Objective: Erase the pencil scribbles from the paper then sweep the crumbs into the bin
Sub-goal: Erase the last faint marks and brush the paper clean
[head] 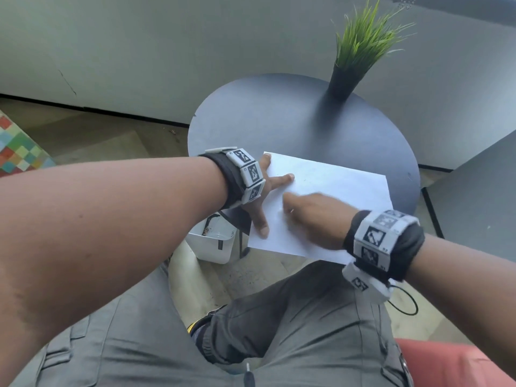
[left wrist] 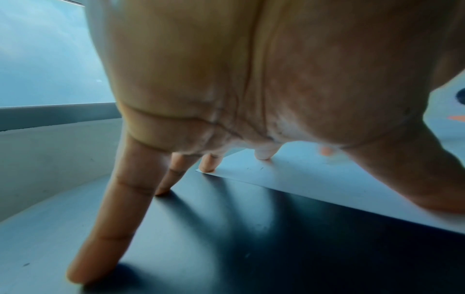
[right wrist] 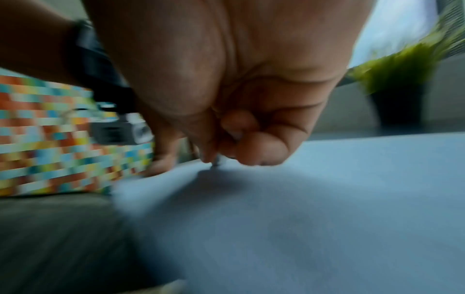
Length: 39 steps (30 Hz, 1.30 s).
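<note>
A white sheet of paper (head: 335,185) lies on the near side of a round dark table (head: 279,121). My left hand (head: 268,199) is spread flat, thumb and two fingers pressing the sheet's left edge and corner (left wrist: 314,175); the other fingers (left wrist: 161,191) rest on the table. Faint pencil marks (left wrist: 254,168) show near that edge. My right hand (head: 293,205), blurred, sits curled on the middle of the paper (right wrist: 302,199). It pinches a small eraser whose grey tip (right wrist: 215,164) touches the sheet. A white bin (head: 212,244) stands on the floor under the table's near left edge.
A potted grass plant (head: 349,74) stands at the table's far right. A grey wall runs behind. A colourful checked surface (head: 16,146) is at the far left, a grey panel (head: 474,205) at the right. My knees are below the table.
</note>
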Motion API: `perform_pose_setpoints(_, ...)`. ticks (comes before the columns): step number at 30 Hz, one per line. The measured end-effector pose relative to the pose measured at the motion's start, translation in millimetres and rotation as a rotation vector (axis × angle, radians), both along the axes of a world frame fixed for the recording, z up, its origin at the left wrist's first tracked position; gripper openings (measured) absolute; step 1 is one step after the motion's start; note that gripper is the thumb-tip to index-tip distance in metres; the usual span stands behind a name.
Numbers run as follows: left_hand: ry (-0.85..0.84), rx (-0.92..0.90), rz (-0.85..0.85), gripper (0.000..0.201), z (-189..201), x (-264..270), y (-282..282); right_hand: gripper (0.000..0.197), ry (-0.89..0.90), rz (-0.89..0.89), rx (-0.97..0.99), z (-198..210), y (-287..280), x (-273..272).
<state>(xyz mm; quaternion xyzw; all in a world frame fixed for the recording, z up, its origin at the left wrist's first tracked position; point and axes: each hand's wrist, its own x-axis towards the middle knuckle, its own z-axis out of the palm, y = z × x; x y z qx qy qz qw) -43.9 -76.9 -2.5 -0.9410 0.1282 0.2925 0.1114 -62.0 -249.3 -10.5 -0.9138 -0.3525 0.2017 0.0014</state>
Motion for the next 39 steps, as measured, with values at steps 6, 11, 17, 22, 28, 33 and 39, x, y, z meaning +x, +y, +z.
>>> perform_pose_setpoints(6, -0.003, -0.019, 0.016, 0.141, -1, 1, 0, 0.025, -0.061, -0.275, 0.062, 3, -23, 30)
perform_pose_setpoints(11, -0.007, -0.008, 0.011, 0.141, -2, 0, 0, 0.021, 0.042, 0.031, 0.068, -3, -6, -12)
perform_pose_setpoints(17, 0.007, -0.018, 0.020, 0.136, 3, 0, -2, 0.025, -0.059, -0.316, 0.080, 2, -20, 33)
perform_pose_setpoints(22, -0.009, 0.010, 0.001, 0.136, 4, -1, -2, 0.020, 0.068, -0.045, 0.037, 0, -6, 10)
perform_pose_setpoints(28, -0.033, -0.001, -0.009, 0.127, 9, 1, -4, 0.023, -0.069, -0.303, 0.034, 3, -27, 46)
perform_pose_setpoints(33, -0.095, -0.142, 0.061, 0.103, 3, 4, -11, 0.023, 0.040, -0.135, 0.070, 2, -21, 38)
perform_pose_setpoints(39, -0.049, -0.024, 0.057, 0.123, 8, 7, -18, 0.023, -0.113, -0.389, 0.040, -3, -30, 70)
